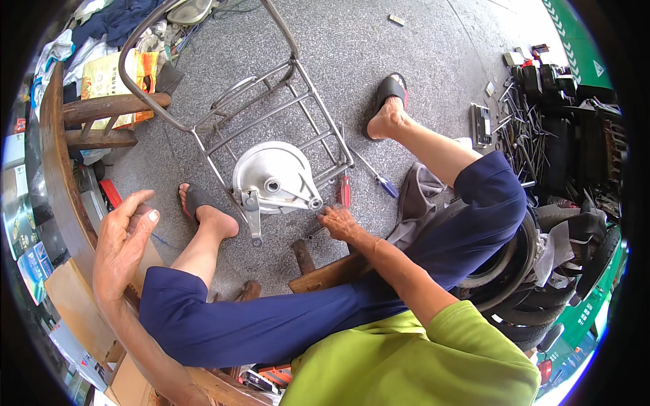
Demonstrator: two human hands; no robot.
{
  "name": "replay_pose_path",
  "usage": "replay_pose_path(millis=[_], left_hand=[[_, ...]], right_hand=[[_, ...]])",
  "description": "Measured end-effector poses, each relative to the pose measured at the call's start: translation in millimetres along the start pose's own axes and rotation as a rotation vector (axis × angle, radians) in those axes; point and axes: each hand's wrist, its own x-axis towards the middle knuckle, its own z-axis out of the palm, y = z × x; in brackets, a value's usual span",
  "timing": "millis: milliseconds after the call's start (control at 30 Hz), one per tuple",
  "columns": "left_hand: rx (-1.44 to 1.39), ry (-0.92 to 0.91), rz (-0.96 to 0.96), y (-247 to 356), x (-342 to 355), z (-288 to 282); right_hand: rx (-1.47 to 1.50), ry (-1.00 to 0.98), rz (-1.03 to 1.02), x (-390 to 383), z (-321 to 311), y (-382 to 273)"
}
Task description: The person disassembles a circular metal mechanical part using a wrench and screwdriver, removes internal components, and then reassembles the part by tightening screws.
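A round silver brake drum plate (274,169) with a lever arm (253,220) lies on a bare metal rack frame (261,122) in front of me. My right hand (338,222) is just below the plate's lower right edge. Its fingers are curled together, and what they hold, if anything, is hidden. A short metal piece (315,234) shows beside those fingers. Close by is a red-handled screwdriver (346,191), with a blue-handled screwdriver (387,187) farther right. My left hand (125,247) is raised at the left, thumb apart from its bent fingers, holding nothing.
A wooden chair (51,149) stands at the left beside a yellow bag (112,78). Grey cloth (418,196) lies near my right leg. Many loose tools (525,139) and a grey box (481,125) are on the right, above tyres (508,264). A wooden stool (325,274) is below my right hand.
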Motion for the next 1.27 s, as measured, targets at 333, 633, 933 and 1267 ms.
replay_pose_path(millis=[333, 633, 933, 1267], left_hand=[[0.082, 0.034, 0.024, 9.0, -5.3, -5.3], [0.05, 0.074, 0.035, 6.1, -10.4, -6.1], [0.001, 0.153, 0.201, 2.7, -32.7, -13.1], [0.114, 0.201, 0.271, -8.9, -47.1, -7.3]], right_hand=[[-0.412, -0.079, -0.115, 13.9, 16.8, -0.1], [-0.373, 0.115, -0.007, 15.8, 13.7, 17.0], [0.177, 0.161, 0.288, 10.2, -53.5, 34.8], [1.604, 0.632, 0.619, 2.2, -125.4, 103.3]])
